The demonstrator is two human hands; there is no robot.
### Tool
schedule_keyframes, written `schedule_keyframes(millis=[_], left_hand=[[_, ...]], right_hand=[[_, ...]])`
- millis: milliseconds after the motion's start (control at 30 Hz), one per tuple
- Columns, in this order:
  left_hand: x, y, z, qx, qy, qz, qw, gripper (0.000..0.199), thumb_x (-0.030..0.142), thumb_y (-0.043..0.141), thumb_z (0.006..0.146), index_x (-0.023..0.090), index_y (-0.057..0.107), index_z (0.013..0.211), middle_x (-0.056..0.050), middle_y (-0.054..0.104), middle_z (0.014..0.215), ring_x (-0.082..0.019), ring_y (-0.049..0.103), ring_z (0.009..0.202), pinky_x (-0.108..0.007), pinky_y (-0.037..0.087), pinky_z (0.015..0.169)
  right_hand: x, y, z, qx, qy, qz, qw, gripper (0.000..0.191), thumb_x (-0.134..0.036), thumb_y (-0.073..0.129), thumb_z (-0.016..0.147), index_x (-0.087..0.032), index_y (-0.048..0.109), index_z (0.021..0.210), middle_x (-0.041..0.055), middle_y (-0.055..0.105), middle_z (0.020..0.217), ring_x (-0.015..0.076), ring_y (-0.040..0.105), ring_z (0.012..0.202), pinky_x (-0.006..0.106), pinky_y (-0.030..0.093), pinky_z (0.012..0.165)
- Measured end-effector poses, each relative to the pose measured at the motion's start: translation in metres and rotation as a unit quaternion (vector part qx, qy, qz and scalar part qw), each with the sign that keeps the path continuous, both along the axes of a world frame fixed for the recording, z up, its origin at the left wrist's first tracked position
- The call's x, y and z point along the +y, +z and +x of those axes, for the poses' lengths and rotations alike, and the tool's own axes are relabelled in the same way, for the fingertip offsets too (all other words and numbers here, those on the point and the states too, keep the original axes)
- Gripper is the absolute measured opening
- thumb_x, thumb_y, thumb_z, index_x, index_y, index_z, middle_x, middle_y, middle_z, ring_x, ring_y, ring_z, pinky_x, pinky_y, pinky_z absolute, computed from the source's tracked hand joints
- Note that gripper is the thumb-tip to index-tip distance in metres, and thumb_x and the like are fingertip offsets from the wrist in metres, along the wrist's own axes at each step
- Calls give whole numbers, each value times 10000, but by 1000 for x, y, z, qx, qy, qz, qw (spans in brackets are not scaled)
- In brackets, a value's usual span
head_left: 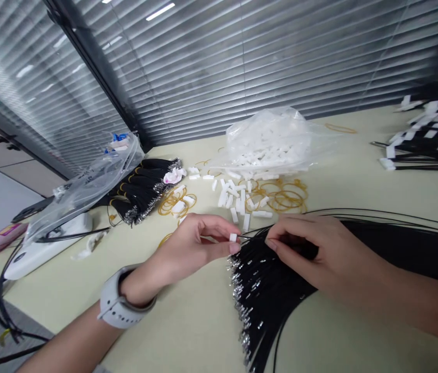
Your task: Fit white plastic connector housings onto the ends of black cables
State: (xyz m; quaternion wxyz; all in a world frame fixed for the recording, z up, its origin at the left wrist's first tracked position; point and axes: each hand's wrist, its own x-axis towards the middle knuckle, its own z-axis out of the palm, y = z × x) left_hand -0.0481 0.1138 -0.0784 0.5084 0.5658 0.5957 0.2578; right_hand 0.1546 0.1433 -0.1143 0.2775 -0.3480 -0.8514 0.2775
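Observation:
My left hand (191, 248), with a grey watch on its wrist, pinches a small white connector (233, 238) between thumb and fingertips. To its right, my right hand (308, 248) has thumb and forefinger closed on a thin black wire (247, 238), whose end meets the connector. Under and beside my right hand lies a large bundle of black wires (265, 290), its silvery metal tips fanned out toward the left. Whether the wire's tip sits inside the connector is too small to tell.
Loose white connectors (238, 197) and yellow rubber bands (285, 197) lie beyond my hands, before a clear bag of connectors (269, 137). Tied black wire bundles (141, 189) and a white power strip (44, 254) are at left. Wires with white connectors (432, 137) lie back right.

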Motion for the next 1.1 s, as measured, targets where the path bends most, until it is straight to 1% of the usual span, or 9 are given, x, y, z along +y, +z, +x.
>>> schedule_keyframes(millis=[200, 433, 667, 867, 1100], left_hand=[[1, -3, 3, -35, 9, -39, 999, 199, 200, 683, 638, 111, 644, 811, -2, 649, 723, -20, 573, 637, -90, 457, 609], [1, -5, 1, -50, 6, -35, 998, 222, 229, 691, 636, 125, 643, 825, -6, 666, 773, -25, 591, 676, -95, 472, 651], [-2, -2, 3, -50, -1, -41, 998, 211, 224, 693, 633, 131, 648, 817, -11, 675, 782, -36, 601, 684, -108, 486, 652], [-2, -2, 4, -53, 2, -37, 998, 193, 210, 691, 636, 139, 654, 812, -11, 683, 789, -42, 610, 689, -118, 493, 653], [-3, 0, 5, -47, 6, -42, 998, 188, 204, 692, 637, 148, 655, 813, 9, 676, 760, -23, 603, 668, -90, 485, 635]], right_hand=[[0, 4, -1, -7, 10, -24, 1000, 147, -205, 440, 796, -170, 536, 690, -39, 523, 609, 33, 437, 544, 149, 312, 488], [0, 4, -1, -15, 2, -25, 1000, 149, -221, 441, 797, -168, 529, 689, -31, 514, 607, 41, 416, 539, 158, 270, 458], [0, 4, -2, -29, 4, -13, 1000, 142, -220, 439, 807, -166, 533, 716, -22, 539, 675, 54, 449, 620, 172, 306, 536], [0, 3, -2, -23, 10, -25, 999, 127, -221, 453, 798, -162, 532, 719, -14, 528, 672, 54, 440, 611, 168, 288, 505], [1, 3, -2, -13, 23, -35, 999, 77, -180, 473, 759, -157, 519, 703, -29, 512, 659, 36, 416, 590, 146, 284, 493]])
